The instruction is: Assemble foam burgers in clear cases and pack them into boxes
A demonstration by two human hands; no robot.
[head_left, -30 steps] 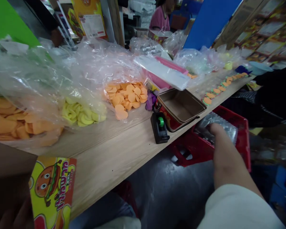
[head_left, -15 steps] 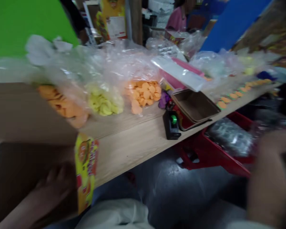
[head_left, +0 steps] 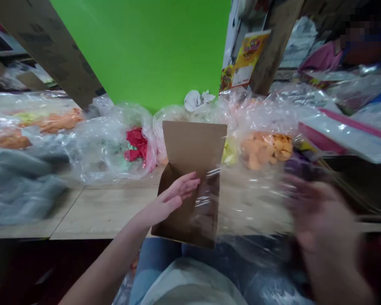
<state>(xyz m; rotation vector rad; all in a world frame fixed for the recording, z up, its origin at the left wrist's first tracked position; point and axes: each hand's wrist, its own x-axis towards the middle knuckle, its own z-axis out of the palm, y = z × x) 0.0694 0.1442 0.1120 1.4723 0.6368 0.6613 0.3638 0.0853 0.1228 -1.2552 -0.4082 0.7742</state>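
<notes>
Gripping the near end of some clear plastic packaging (head_left: 254, 181), the right hand (head_left: 322, 209) is motion-blurred; its exact finger placement cannot be told. The left hand (head_left: 168, 202), fingers extended and loose, reaches over the open cardboard box (head_left: 193, 144) at the wooden table's (head_left: 104, 212) front edge. Orange pieces (head_left: 257, 148) lie beyond.

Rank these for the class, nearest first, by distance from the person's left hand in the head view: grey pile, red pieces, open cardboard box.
1. Open cardboard box: right at the left hand.
2. Red pieces: ahead, slightly left.
3. Grey pile: far left, blurred.
</notes>
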